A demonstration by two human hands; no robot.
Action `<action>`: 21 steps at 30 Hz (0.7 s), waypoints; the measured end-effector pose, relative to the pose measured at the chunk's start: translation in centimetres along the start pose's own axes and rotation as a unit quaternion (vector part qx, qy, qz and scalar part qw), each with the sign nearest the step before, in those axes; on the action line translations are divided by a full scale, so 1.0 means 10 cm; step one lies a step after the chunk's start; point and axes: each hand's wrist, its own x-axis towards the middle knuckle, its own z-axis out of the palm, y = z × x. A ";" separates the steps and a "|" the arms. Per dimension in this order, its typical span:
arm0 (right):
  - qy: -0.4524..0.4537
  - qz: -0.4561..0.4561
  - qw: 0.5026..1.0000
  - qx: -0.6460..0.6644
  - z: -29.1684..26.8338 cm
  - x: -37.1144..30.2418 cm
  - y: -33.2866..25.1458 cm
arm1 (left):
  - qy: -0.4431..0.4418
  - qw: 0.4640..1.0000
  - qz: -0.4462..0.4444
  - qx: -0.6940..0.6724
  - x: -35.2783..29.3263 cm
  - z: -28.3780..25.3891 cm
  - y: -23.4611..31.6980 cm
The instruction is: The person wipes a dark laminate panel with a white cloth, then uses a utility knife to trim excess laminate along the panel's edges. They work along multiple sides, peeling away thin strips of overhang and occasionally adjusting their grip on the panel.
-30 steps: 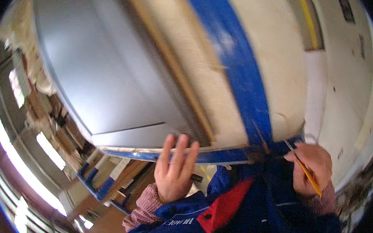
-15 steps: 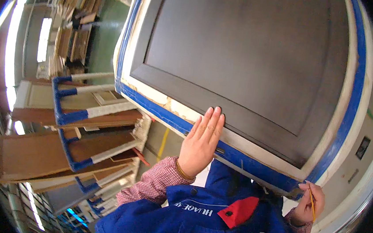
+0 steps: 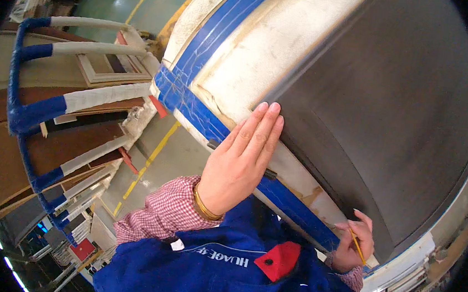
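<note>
A dark grey-brown panel (image 3: 385, 98), with a recessed groove along its border, lies on a padded work table (image 3: 288, 31) with a white top and blue-taped edges. My left hand (image 3: 238, 157) is flat, its fingers stretched out together, with the fingertips at the panel's near left corner. Between the fingers of my right hand (image 3: 354, 243) is a yellow pencil (image 3: 357, 247), pointing down and tilted. This hand is at the panel's near edge, farther right, with some fingers raised by the panel. Its palm is partly hidden.
On the left stands a rack (image 3: 36, 112) with blue and white wrapped bars, holding brown boards (image 3: 0, 142) and a pale frame (image 3: 113, 68). A yellow line (image 3: 152, 158) runs along the floor between rack and table. Stacked boards show at the lower right.
The view has swung left and closer to the table. My left hand is now nearer the panel's left corner. My right hand, still with the pencil, has moved from the table's corner to the panel's near edge.
</note>
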 end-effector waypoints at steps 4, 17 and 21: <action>-0.028 0.010 1.000 0.003 0.11 0.21 -0.17 | -0.067 0.997 0.022 -0.023 0.04 -0.09 0.05; -0.054 0.023 0.998 0.025 0.18 0.48 -0.20 | -0.036 0.988 -0.044 -0.143 -0.10 -0.01 0.06; -0.056 0.014 0.998 0.035 0.17 0.52 -0.18 | -0.044 0.990 -0.047 -0.123 -0.11 -0.05 0.12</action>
